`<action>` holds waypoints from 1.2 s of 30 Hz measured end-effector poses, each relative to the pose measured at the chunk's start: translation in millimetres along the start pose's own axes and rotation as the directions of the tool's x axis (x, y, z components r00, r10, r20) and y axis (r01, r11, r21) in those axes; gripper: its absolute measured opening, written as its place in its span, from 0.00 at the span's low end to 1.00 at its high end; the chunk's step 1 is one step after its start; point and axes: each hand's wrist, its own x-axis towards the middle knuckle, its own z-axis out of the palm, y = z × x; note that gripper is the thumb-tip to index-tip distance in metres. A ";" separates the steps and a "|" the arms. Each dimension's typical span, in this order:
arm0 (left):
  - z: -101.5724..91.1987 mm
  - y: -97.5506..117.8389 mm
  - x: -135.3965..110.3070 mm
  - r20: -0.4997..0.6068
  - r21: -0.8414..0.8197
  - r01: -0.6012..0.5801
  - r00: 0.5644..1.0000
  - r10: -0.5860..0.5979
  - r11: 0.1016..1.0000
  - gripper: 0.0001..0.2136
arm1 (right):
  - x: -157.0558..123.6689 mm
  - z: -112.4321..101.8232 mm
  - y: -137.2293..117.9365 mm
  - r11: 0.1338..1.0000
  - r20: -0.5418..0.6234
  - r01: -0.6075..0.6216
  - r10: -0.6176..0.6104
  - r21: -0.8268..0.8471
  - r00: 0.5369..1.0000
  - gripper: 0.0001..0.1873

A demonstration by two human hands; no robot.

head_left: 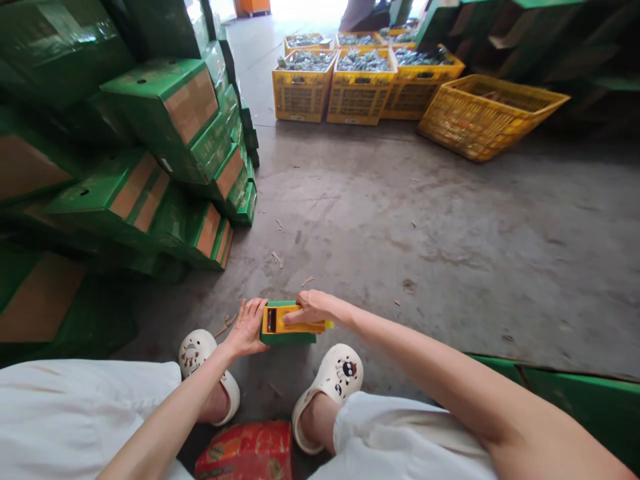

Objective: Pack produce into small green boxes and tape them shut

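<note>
A grey concrete floor (450,240) is taking up most of the view, with the person sitting low at six o'clock, two bare knees in white cloth showing at the bottom edge. From nine to eleven o'clock a leaning stack of green cartons (150,153) with brown taped panels is filling the left side; at least eight are showing, though the exact number is hard to tell. At twelve to one o'clock seven yellow crates (305,90) are standing in view: six upright ones are carrying greenish goods, and a seventh, tilted crate (487,113) at two o'clock is lying apart from them. A flat green carton edge (575,400) is running along at four o'clock. Two white clogs (333,383) are resting on the floor at six o'clock, and one red printed bag (247,453) is lying between them at the bottom. Just above the clogs, one small green box (287,333) is sitting on the floor with one yellow tool (290,321) lying across its top. The left hand (246,327) is steadying the box's left end, fingers spread and open against it. The right hand (313,308) is pressing down on the yellow tool, fingers held together and curled over it.
</note>
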 end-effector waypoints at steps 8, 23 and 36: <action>1.2 -4.8 2.9 0.086 0.044 -0.012 0.996 0.008 0.999 0.70 | -23.1 -5.6 41.6 0.990 0.017 -0.092 0.091 0.109 0.996 0.27; 10.0 28.6 18.3 0.139 0.159 -0.017 0.990 -0.005 0.987 0.73 | -10.3 3.9 23.6 0.979 -0.028 -0.183 0.181 -0.091 0.983 0.28; 9.7 33.3 7.6 0.104 0.128 -0.023 0.995 0.010 0.991 0.59 | -6.1 13.7 5.0 0.989 -0.028 -0.132 0.130 -0.069 0.991 0.34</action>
